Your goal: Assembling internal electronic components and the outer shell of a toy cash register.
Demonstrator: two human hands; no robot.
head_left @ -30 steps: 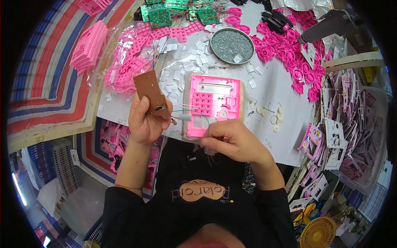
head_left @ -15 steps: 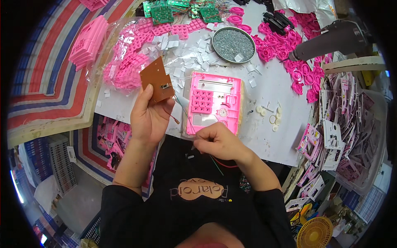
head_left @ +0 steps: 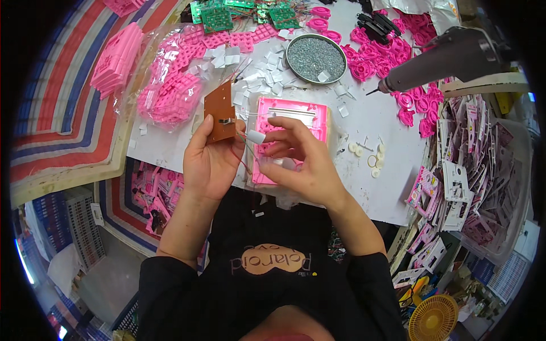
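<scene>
My left hand point(head_left: 210, 156) is closed on the edge of a brown circuit board point(head_left: 219, 108), held tilted above the table left of the pink case. On the board's face sits a small metal switch point(head_left: 227, 121). Thin wires hang from the board, a red one point(head_left: 239, 159) among them, and a small white piece point(head_left: 255, 136) shows among these wires. My right hand point(head_left: 304, 165) is open, its fingers curved and apart, over the pink plastic case point(head_left: 321, 116). It hides most of the case's keypad area. Whether a fingertip touches the wires I cannot tell.
A round tin of screws point(head_left: 315, 58) stands behind the case among white paper squares. A dark electric screwdriver point(head_left: 415, 68) reaches in from the right. Pink ring-shaped parts point(head_left: 364, 68), a bag of pink keypads point(head_left: 170, 96) and green circuit boards point(head_left: 217, 19) lie around.
My right hand has risen from the table's near edge to over the case, and its fingers have opened. The brown board has turned more edge-on, and the wires have come up beside it.
</scene>
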